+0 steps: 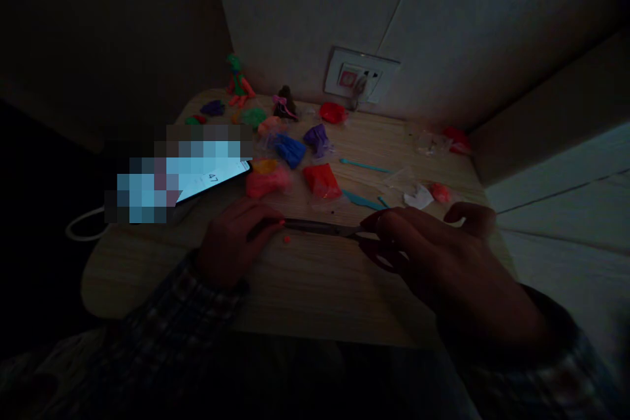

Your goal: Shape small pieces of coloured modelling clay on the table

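Note:
My right hand [438, 252] is closed round the handles of a pair of scissors [344, 231], whose blades point left and look nearly closed. At the blade tips, my left hand [241, 233] pinches a tiny orange-red bit [282, 222], which looks like modelling clay. Another small orange ball [287, 239] lies on the wooden table [315, 295] just below the blades. Behind the scissors are a red clay packet [322, 182], a pink clay packet [268, 182] and a blue-green flat tool [361, 200]. The dim light hides finger detail.
A lit phone [214, 178] leans at the left, with a white cable [81, 226]. Farther back stand a green-and-orange clay figure [237, 82] and a brown one with a pink bow [285, 103]. Blue clay [290, 149] and a thin blue stick [367, 165] lie mid-table. A wall socket [361, 77] is behind.

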A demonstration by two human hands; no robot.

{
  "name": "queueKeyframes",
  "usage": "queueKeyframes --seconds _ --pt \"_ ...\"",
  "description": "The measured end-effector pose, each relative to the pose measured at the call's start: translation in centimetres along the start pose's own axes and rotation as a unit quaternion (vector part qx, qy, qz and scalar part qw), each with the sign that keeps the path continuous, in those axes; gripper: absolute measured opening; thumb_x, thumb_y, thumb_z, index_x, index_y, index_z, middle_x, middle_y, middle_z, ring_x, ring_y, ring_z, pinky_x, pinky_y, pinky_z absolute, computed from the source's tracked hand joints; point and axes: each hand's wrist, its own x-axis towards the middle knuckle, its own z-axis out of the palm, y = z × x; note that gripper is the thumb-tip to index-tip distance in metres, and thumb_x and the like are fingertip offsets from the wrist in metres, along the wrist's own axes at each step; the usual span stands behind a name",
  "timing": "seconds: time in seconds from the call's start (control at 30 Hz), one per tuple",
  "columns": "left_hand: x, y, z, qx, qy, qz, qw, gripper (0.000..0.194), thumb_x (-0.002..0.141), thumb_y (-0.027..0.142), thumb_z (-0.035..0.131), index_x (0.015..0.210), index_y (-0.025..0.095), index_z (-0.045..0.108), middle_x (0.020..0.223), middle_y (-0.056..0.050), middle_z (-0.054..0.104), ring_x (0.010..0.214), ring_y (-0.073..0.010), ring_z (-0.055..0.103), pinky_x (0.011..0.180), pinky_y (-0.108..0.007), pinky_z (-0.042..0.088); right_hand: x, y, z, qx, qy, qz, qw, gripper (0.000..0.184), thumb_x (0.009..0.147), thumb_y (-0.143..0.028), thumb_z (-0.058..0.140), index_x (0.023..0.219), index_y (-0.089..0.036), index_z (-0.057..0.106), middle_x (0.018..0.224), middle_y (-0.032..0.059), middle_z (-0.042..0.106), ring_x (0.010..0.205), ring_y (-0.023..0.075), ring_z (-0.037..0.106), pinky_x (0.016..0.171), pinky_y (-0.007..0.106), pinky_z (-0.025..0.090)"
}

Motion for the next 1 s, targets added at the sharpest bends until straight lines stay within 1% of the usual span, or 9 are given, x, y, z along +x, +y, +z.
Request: queueKeyframes --seconds 0.17,0.33,0.43,0.6,0.73,0.87,1.0 --pt "0.1 0.2 0.0 0.003 -0.007 0.005 1.0 0.012 0.089 0.023 0.055 0.084 0.017 0.063 0.086 -0.004 0.067 0.084 -0.0184 0.064 0.077 -0.033 0.054 0.1 0.0 0.1 0.001 0.001 0.0 1.0 0.027 0.1 -0.024 0.027 0.088 -0.02 0.05 0.082 -0.0013 0.068 0.065 0.015 0.059 0.074 0.035 0.021" --pt "0.1 0.1 0.1 -0.006 -0.005 -0.003 1.0 0.011 0.089 0.024 0.055 0.084 0.018 0.064 0.086 -0.004 0.067 0.084 -0.0184 0.064 0.078 -0.033 0.054 0.0 0.0 0.0 0.006 -0.011 0.003 1.0 0.025 0.1 -0.021 0.029 0.087 -0.021 0.05 0.079 -0.0026 0.066 0.062 0.0142 0.058 0.074 0.035 0.021" --pt "0.1 0.1 0.1 -0.011 -0.001 -0.005 1.0 0.012 0.089 0.025 0.056 0.084 0.017 0.064 0.086 -0.003 0.067 0.084 -0.0185 0.064 0.078 -0.033 0.054 -0.2 0.1 0.2 0.002 -0.01 0.012 1.0 0.02 0.099 -0.022 0.033 0.09 -0.021 0.051 0.082 -0.0026 0.067 0.063 0.014 0.059 0.076 0.036 0.022" --pt "0.1 0.2 -0.1 -0.006 0.001 -0.032 0.999 0.012 0.088 0.026 0.056 0.089 0.018 0.064 0.089 -0.003 0.067 0.085 -0.0178 0.064 0.08 -0.032 0.053 -0.9 0.8 0.6 -0.001 -0.008 0.049 0.999 0.015 0.098 -0.025 0.038 0.093 -0.022 0.052 0.088 -0.0007 0.069 0.067 0.0155 0.062 0.076 0.037 0.023" --pt "0.0 0.0 -0.1 -0.012 -0.005 -0.023 1.0 0.012 0.089 0.025 0.054 0.09 0.018 0.064 0.091 -0.004 0.067 0.086 -0.0177 0.064 0.081 -0.034 0.054 -1.7 1.6 1.3 -0.005 -0.003 0.095 0.995 0.013 0.097 -0.027 0.04 0.094 -0.022 0.052 0.089 0.001 0.071 0.067 0.0166 0.064 0.075 0.037 0.025" --pt "-0.1 -0.1 -0.2 0.003 -0.002 -0.001 1.0 0.012 0.088 0.021 0.053 0.091 0.018 0.064 0.09 -0.005 0.066 0.086 -0.0176 0.063 0.08 -0.033 0.054 -2.6 2.1 2.3 -0.006 0.007 0.123 0.992 0.02 0.097 -0.034 0.038 0.09 -0.021 0.052 0.091 0.0041 0.072 0.069 0.0182 0.065 0.077 0.039 0.027" --pt "-0.3 0.0 -0.3 0.025 -0.014 0.008 1.0 0.014 0.088 0.019 0.051 0.09 0.018 0.064 0.09 -0.004 0.065 0.087 -0.0184 0.062 0.08 -0.032 0.053 -3.3 2.3 3.1 0.014 0.014 0.139 0.99 0.028 0.097 -0.041 0.034 0.089 -0.021 0.053 0.09 0.0048 0.073 0.068 0.0193 0.066 0.079 0.041 0.028"
